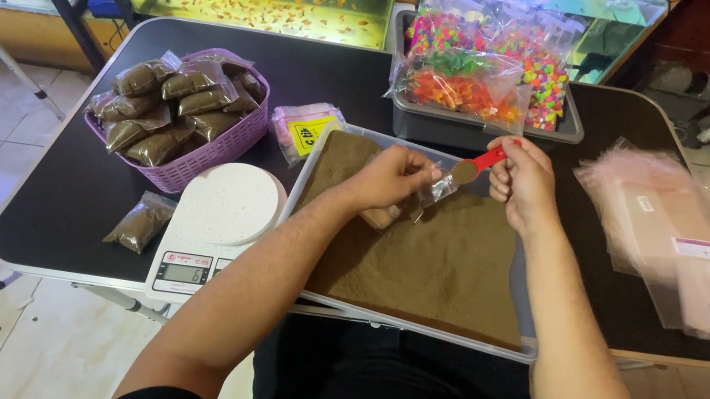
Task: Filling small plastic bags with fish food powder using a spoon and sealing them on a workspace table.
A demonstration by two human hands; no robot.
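Left hand [390, 179] pinching a small clear bag [432, 187], apparently open; right hand [522, 180] gripping a red scoop [478, 165] above it.

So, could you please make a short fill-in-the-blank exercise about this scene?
1. The right hand holds a small scoop with a ____ handle.
2. The left hand holds a small clear ____ over the tray of brown powder.
3. The filled packets lie in a ____ basket.

Missing words: red; bag; purple
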